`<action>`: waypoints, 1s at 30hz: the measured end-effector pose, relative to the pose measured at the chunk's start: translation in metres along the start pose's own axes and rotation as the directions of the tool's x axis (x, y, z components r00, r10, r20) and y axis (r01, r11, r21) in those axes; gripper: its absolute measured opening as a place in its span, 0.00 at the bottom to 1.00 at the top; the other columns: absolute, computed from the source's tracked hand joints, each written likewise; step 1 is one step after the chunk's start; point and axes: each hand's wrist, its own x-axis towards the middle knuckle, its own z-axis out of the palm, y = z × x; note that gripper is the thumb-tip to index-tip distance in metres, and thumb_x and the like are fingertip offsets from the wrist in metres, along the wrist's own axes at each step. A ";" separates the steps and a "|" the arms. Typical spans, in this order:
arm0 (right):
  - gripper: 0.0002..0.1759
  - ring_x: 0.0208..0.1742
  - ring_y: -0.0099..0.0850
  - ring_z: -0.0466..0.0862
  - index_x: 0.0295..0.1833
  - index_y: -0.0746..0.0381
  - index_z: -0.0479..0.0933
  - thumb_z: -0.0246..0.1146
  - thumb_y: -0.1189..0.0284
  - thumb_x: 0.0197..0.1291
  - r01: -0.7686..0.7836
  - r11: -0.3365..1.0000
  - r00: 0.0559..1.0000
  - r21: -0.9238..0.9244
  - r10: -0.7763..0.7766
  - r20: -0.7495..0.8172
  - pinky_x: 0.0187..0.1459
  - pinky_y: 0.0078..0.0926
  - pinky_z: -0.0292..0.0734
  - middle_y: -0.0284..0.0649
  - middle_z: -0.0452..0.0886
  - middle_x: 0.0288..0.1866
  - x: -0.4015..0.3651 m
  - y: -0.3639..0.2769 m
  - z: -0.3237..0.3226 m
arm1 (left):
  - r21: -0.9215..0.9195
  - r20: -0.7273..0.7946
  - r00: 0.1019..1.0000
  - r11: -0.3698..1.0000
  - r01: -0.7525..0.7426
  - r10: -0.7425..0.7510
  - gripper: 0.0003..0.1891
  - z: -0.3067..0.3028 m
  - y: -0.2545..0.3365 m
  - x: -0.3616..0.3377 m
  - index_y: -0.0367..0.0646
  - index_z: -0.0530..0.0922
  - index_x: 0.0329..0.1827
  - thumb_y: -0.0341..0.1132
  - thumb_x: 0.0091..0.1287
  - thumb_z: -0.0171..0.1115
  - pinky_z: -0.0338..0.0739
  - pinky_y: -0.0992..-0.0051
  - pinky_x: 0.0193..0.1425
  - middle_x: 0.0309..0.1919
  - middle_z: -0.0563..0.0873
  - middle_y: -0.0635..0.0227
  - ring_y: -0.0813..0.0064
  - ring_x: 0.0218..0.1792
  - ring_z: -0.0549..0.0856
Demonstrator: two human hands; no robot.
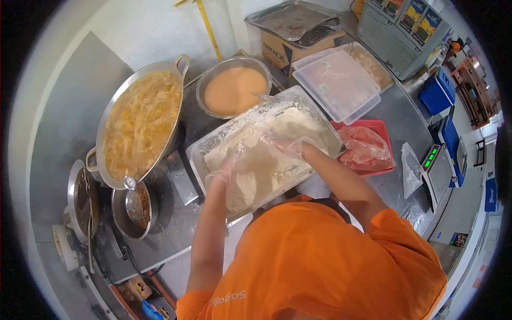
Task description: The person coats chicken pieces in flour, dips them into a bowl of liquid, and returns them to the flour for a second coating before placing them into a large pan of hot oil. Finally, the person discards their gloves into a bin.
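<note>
1. The left hand (pixel 224 173) wears a thin clear glove and lies in the flour (pixel 288 125) near the front of the tub (pixel 198 154). Its fingers point into the heap. Flour and glove hide whether they are apart or closed on anything.
2. The right hand (pixel 288 144), also gloved, presses on the flour near the middle of the tub, further back than the left. Its fingers look loosely curled, but I cannot tell whether it grips something.
3. A flatter, tan patch of flour lies between the two hands. Whether a piece of food is under it cannot be made out.
4. The tub is clear plastic, dusted white, and sits tilted across the counter (pixel 405 114) just in front of the person's orange shirt (pixel 320 261).
5. To the left a wide wok (pixel 141 122) holds bubbling oil with yellow pieces in it.
6. A bowl (pixel 234 90) of pale orange batter stands just behind the tub.
7. A red tray (pixel 377 126) at the tub's right holds a bag of raw pink meat (pixel 365 146).
8. Lidded clear boxes (pixel 338 82) sit behind the red tray.
9. A scale (pixel 437 168) with green digits stands at the far right.
10. A small pot (pixel 130 210) sits below the wok.
</note>
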 end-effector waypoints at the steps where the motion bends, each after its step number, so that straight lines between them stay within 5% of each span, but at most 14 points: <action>1: 0.25 0.74 0.45 0.66 0.69 0.61 0.70 0.56 0.70 0.68 -0.293 0.885 0.948 0.362 0.318 -0.009 0.74 0.36 0.60 0.51 0.60 0.77 -0.009 -0.033 -0.004 | -0.258 0.004 0.999 0.965 0.039 -0.039 0.27 0.001 -0.006 0.004 0.43 0.73 0.69 0.46 0.71 0.60 0.77 0.65 0.61 0.65 0.78 0.59 0.65 0.57 0.81; 2: 0.25 0.74 0.45 0.66 0.69 0.61 0.70 0.56 0.70 0.68 -0.296 0.884 0.947 0.361 0.322 -0.014 0.74 0.36 0.60 0.51 0.60 0.77 -0.009 -0.027 -0.004 | -0.257 0.011 0.999 0.966 0.040 -0.039 0.27 -0.004 -0.020 0.014 0.43 0.73 0.69 0.46 0.71 0.60 0.77 0.65 0.61 0.65 0.78 0.59 0.65 0.57 0.81; 4: 0.28 0.70 0.44 0.73 0.73 0.62 0.66 0.56 0.68 0.69 -0.182 0.918 0.981 -0.351 0.194 0.000 0.68 0.37 0.69 0.56 0.69 0.71 -0.006 0.002 0.002 | 0.062 -0.175 0.975 0.989 -0.131 0.140 0.25 -0.013 -0.050 0.033 0.41 0.76 0.66 0.41 0.68 0.64 0.81 0.67 0.54 0.59 0.81 0.58 0.66 0.55 0.82; 5: 0.28 0.70 0.44 0.73 0.73 0.62 0.66 0.56 0.68 0.69 -0.193 0.916 0.979 -0.351 0.202 -0.009 0.68 0.37 0.69 0.56 0.69 0.71 -0.001 0.014 0.010 | 0.064 -0.163 0.977 0.989 -0.130 0.139 0.25 -0.009 -0.046 0.032 0.41 0.76 0.66 0.41 0.68 0.64 0.81 0.67 0.54 0.59 0.81 0.58 0.66 0.55 0.82; 7: 0.28 0.59 0.44 0.82 0.72 0.62 0.66 0.55 0.65 0.69 -0.392 0.681 0.850 0.619 0.526 -0.040 0.57 0.39 0.79 0.59 0.76 0.61 0.015 0.024 0.027 | -0.074 -0.131 0.976 0.980 -0.186 0.176 0.24 0.002 -0.029 0.030 0.39 0.76 0.64 0.37 0.66 0.66 0.81 0.67 0.52 0.54 0.84 0.57 0.67 0.53 0.83; 8: 0.28 0.59 0.44 0.82 0.72 0.62 0.66 0.55 0.65 0.69 -0.389 0.679 0.844 0.623 0.533 -0.053 0.57 0.39 0.79 0.59 0.76 0.61 0.019 0.016 0.031 | -0.070 -0.114 0.977 0.980 -0.186 0.177 0.24 0.001 -0.036 0.043 0.39 0.76 0.64 0.37 0.66 0.66 0.81 0.67 0.52 0.54 0.84 0.57 0.67 0.53 0.83; 10: 0.30 0.47 0.41 0.87 0.74 0.62 0.64 0.54 0.61 0.70 -0.455 0.889 0.822 0.058 0.444 -0.356 0.45 0.38 0.83 0.58 0.81 0.54 0.030 -0.003 0.039 | 0.720 -0.091 0.983 0.692 -0.048 0.162 0.24 -0.003 -0.047 0.065 0.44 0.77 0.62 0.51 0.71 0.58 0.74 0.60 0.61 0.51 0.86 0.67 0.67 0.48 0.84; 11: 0.30 0.47 0.41 0.87 0.74 0.62 0.64 0.54 0.61 0.70 -0.462 0.884 0.812 0.063 0.451 -0.370 0.45 0.38 0.83 0.58 0.81 0.54 0.032 -0.016 0.042 | 0.725 -0.073 0.984 0.686 -0.060 0.164 0.24 0.003 -0.045 0.063 0.44 0.77 0.62 0.51 0.71 0.58 0.74 0.60 0.61 0.51 0.86 0.67 0.67 0.48 0.84; 13: 0.35 0.51 0.43 0.86 0.76 0.58 0.63 0.47 0.48 0.72 -0.490 0.808 0.851 -0.326 0.363 -0.379 0.55 0.38 0.79 0.45 0.87 0.45 0.034 -0.043 0.050 | 0.026 -0.362 0.932 0.999 0.027 -0.015 0.26 0.018 -0.040 0.060 0.47 0.76 0.65 0.55 0.73 0.54 0.73 0.58 0.62 0.56 0.83 0.68 0.68 0.52 0.83; 14: 0.35 0.51 0.43 0.86 0.76 0.58 0.63 0.47 0.48 0.72 -0.503 0.803 0.842 -0.321 0.370 -0.393 0.55 0.38 0.79 0.45 0.87 0.45 0.032 -0.059 0.058 | 0.034 -0.347 0.938 0.999 0.024 -0.011 0.26 0.020 -0.037 0.057 0.47 0.76 0.65 0.55 0.73 0.54 0.73 0.58 0.62 0.56 0.83 0.68 0.68 0.52 0.83; 15: 0.38 0.58 0.40 0.82 0.76 0.60 0.61 0.45 0.44 0.72 -0.411 0.863 0.819 0.295 0.491 -0.298 0.60 0.36 0.74 0.45 0.85 0.51 0.029 -0.077 0.070 | -0.135 -0.213 0.977 0.990 -0.046 0.016 0.29 0.020 -0.036 0.050 0.48 0.73 0.68 0.58 0.73 0.51 0.71 0.61 0.66 0.61 0.80 0.69 0.68 0.56 0.80; 16: 0.42 0.65 0.37 0.78 0.77 0.62 0.59 0.43 0.41 0.72 -0.204 0.560 0.832 0.803 0.531 -0.159 0.66 0.35 0.68 0.44 0.83 0.58 0.026 -0.093 0.079 | -0.310 -0.080 0.995 0.947 -0.085 0.063 0.32 0.021 -0.037 0.046 0.50 0.70 0.71 0.62 0.73 0.48 0.68 0.63 0.70 0.65 0.77 0.69 0.68 0.61 0.77; 19: 0.46 0.77 0.34 0.62 0.78 0.60 0.58 0.39 0.35 0.70 -0.107 0.585 0.820 0.804 0.509 -0.261 0.74 0.33 0.55 0.43 0.71 0.73 0.031 -0.136 0.097 | -0.646 0.257 0.963 0.756 0.111 0.079 0.40 0.021 -0.042 0.048 0.52 0.61 0.78 0.68 0.71 0.42 0.55 0.61 0.78 0.75 0.66 0.68 0.69 0.72 0.65; 30: 0.49 0.80 0.33 0.54 0.78 0.60 0.58 0.40 0.32 0.68 -0.114 0.536 0.922 0.837 0.371 -0.111 0.76 0.33 0.50 0.44 0.63 0.77 0.040 -0.103 0.109 | -0.665 0.101 0.995 0.745 0.054 0.018 0.37 0.066 -0.004 -0.035 0.47 0.53 0.80 0.61 0.75 0.38 0.51 0.58 0.80 0.77 0.59 0.61 0.62 0.78 0.55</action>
